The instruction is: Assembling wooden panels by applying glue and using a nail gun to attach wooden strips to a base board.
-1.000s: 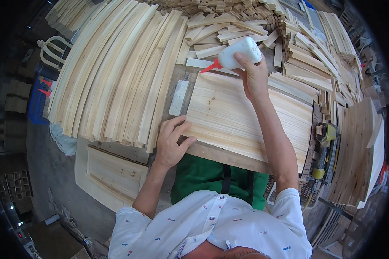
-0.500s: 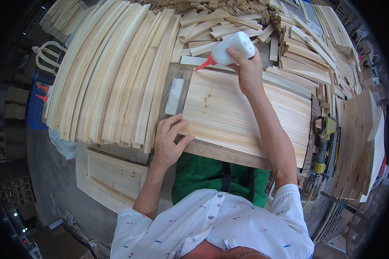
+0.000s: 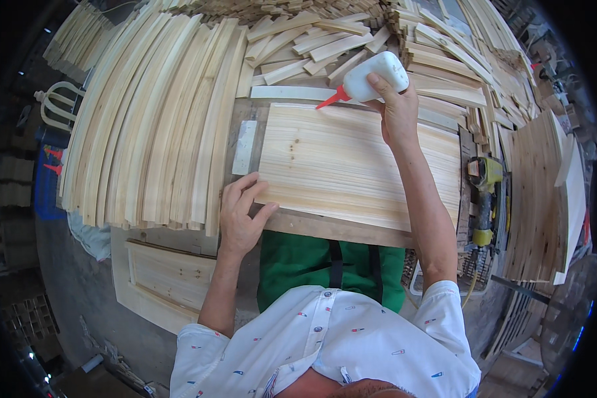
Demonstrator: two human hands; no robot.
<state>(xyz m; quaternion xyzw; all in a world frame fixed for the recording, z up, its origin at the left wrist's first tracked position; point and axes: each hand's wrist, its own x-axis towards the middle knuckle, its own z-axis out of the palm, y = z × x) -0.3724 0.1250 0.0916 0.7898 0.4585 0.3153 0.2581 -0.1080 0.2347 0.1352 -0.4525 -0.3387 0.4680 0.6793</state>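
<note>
My right hand [image 3: 399, 114] is closed round a white squeeze glue bottle [image 3: 377, 77], held tilted. Its red nozzle [image 3: 333, 99] points down and left, with the tip at the far long edge of a pale wooden panel [image 3: 351, 166]. That panel lies flat on a brown work board [image 3: 338, 229] in front of me. At the panel's near left corner rests my left hand [image 3: 241, 217], fingers and thumb spread against the edge. Whether any glue has come out is too small to tell.
Long wooden strips [image 3: 146, 119] are stacked at the left. Short offcuts [image 3: 312, 43] pile up beyond the panel. A white strip [image 3: 244, 147] lies beside the panel. On the right are a yellow-green power tool [image 3: 485, 174] and leaning boards [image 3: 534, 199]. A framed panel [image 3: 169, 282] sits lower left.
The glue bottle's nozzle has travelled to the right along the panel's far edge, in my right hand. My left hand stays at the same corner. The whole view has shifted slightly.
</note>
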